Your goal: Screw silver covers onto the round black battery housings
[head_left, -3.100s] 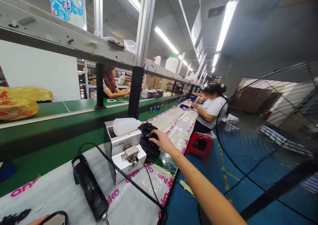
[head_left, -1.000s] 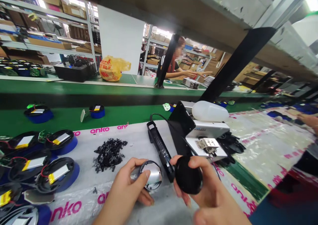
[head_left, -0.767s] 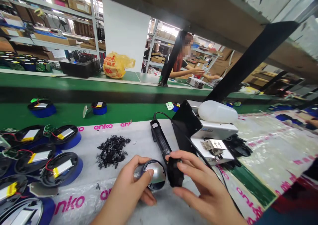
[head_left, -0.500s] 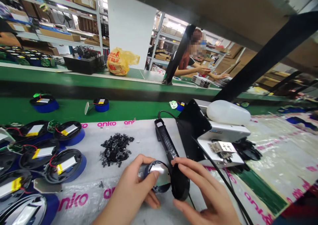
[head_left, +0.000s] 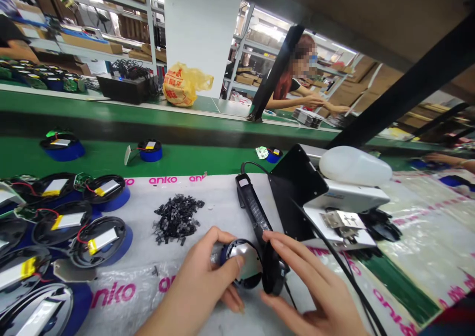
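Observation:
My left hand (head_left: 208,276) is closed on a round dark blue housing (head_left: 245,262), its thumb pressed on the silvery inside face. The fingers of my right hand (head_left: 311,286) are curved around a black rounded part (head_left: 273,271), held edge-on right beside the housing; its exact kind I cannot make out. Behind that part lies a long black handheld tool (head_left: 254,207) with a cable, its near end hidden. To the left is a pile of small black pieces (head_left: 178,218) on the white printed sheet (head_left: 141,222).
Blue round housings with batteries (head_left: 102,242) crowd the left side. At right stand a black-and-silver machine (head_left: 352,197) and a white plastic bottle (head_left: 354,165). Cables (head_left: 334,262) run past my right hand. Across the bench a person (head_left: 297,88) works near a yellow bag (head_left: 183,84).
The black part in my right hand has turned to a narrower, more edge-on view. Both hands stay close together, and the whole view has shifted slightly.

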{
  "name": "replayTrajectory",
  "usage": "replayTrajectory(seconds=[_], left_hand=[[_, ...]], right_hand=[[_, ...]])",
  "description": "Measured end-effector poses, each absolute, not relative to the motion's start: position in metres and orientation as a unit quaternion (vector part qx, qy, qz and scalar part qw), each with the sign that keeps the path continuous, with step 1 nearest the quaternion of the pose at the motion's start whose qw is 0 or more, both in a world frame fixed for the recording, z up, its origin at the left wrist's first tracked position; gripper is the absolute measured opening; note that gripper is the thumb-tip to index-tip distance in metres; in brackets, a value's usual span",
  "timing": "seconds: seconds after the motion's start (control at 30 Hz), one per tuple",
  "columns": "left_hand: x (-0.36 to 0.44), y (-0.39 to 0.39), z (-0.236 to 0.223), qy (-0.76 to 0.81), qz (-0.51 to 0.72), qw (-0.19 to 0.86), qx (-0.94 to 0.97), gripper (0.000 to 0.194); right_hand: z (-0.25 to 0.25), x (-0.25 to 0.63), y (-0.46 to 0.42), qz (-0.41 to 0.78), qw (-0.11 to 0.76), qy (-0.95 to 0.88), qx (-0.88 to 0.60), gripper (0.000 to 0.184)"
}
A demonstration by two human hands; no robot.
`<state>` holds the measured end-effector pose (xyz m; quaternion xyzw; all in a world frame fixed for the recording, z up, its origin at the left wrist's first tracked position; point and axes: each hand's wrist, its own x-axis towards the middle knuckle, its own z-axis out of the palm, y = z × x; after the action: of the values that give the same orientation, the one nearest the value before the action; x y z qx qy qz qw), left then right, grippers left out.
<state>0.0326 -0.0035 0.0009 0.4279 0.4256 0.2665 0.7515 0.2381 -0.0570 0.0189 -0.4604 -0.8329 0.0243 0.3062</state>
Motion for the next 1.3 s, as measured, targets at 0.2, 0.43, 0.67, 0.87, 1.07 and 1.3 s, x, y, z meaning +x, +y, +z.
replayTrajectory(seconds=[0.2, 0.43, 0.67, 0.87, 1.07, 1.3], left_hand=[[0.031, -0.005, -0.001, 0.389, 0.287, 0.763, 0.429, 0.032], [0.028, -0.002, -0.005, 0.363, 0.288, 0.789, 0.403, 0.053], [0.01, 0.009, 0.0, 0.258, 0.261, 0.881, 0.297, 0.043], [0.005, 0.011, -0.001, 0.23, 0.25, 0.898, 0.28, 0.045], [0.01, 0.011, -0.001, 0.234, 0.241, 0.886, 0.32, 0.066], [0.006, 0.011, 0.003, 0.229, 0.263, 0.859, 0.376, 0.06]], right_hand=[[0.027, 0.236, -0.053, 0.045, 0.266, -0.842, -0.467, 0.053], [0.036, 0.234, -0.045, 0.088, 0.254, -0.842, -0.469, 0.06], [0.056, 0.228, -0.024, 0.181, 0.076, -0.86, -0.47, 0.074], [0.061, 0.225, -0.017, 0.187, 0.017, -0.867, -0.462, 0.074], [0.057, 0.223, -0.022, 0.151, 0.019, -0.881, -0.449, 0.062], [0.052, 0.224, -0.022, 0.139, 0.075, -0.887, -0.433, 0.061]])
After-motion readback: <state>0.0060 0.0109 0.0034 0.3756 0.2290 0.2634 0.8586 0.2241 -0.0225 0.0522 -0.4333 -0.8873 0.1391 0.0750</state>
